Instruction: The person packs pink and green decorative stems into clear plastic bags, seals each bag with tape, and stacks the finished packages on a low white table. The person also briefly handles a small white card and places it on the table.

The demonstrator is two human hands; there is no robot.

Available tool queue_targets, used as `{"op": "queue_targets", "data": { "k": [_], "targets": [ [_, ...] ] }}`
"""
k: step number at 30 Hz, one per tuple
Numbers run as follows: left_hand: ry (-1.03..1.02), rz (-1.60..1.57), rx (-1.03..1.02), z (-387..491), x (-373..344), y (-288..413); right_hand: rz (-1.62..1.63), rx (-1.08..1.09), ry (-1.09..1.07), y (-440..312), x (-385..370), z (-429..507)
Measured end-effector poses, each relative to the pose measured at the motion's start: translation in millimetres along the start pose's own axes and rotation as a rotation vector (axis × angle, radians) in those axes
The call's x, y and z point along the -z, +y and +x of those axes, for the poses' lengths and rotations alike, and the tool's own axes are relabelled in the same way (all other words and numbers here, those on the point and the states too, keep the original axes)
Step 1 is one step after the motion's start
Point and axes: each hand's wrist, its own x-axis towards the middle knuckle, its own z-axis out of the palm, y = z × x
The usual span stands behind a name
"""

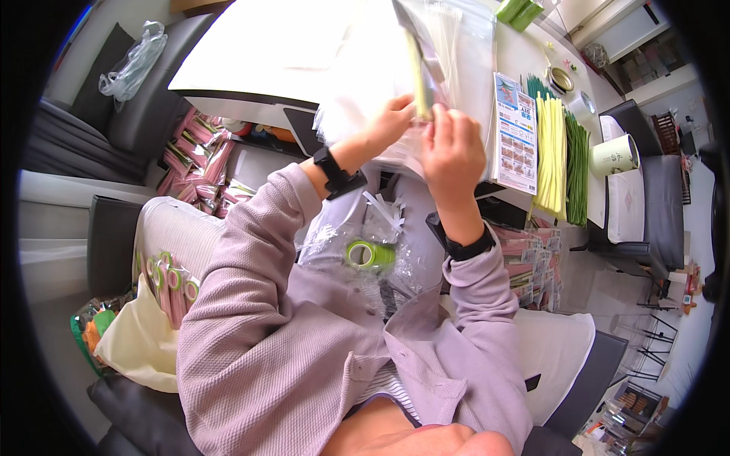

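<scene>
Between my hands, over the near part of the white table (256, 68), is a slim bundle of yellow, green and dark stems (423, 91), blurred by motion. My left hand (392, 122) pinches its lower end from the left. The fingers of my right hand (454, 149) close around the same end from the right. Clear plastic bags (456, 48) lie spread beneath and behind the bundle; glare hides much of them. Right of my right hand is a printed instruction sheet (516, 134), then yellow chenille stems (550, 159) and dark green chenille stems (577, 171).
Green tape rolls (379, 253) and crumpled clear film rest on my lap. A pale green cup (613, 157) and a clear tape roll (583, 102) are at the table's right. Bagged pink stems lie low at left (197, 157) and right (527, 259). A dark chair (664, 211) stands right.
</scene>
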Motion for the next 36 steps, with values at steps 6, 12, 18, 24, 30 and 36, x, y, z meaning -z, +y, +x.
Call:
{"op": "queue_targets", "data": {
  "k": [6, 12, 18, 24, 30, 36],
  "targets": [
    [-0.056, -0.706, 0.488, -64.6, 32.2, -27.6, 0.167, 0.088, -0.267, -6.8, -9.5, -19.9],
    [-0.08, -0.614, 0.421, -94.6, 29.7, -39.7, 0.553, -0.022, -0.568, -12.8, 4.9, -35.9],
    [0.023, -0.463, 0.362, -93.8, 28.7, -30.6, 0.662, -0.055, -0.656, -16.7, -2.8, -33.6],
    [0.009, -0.282, 0.392, -81.5, 25.5, -23.2, 0.663, -0.066, -0.726, -13.8, -5.7, -29.9],
    [0.016, -0.152, 0.363, -71.3, 21.8, -23.0, 0.675, 0.014, -0.653, -13.4, -2.5, -32.4],
    [0.08, -0.142, 0.328, -64.0, 24.9, -27.3, 1.447, -0.722, -0.585, 5.1, 15.0, -52.1]
  ]
}}
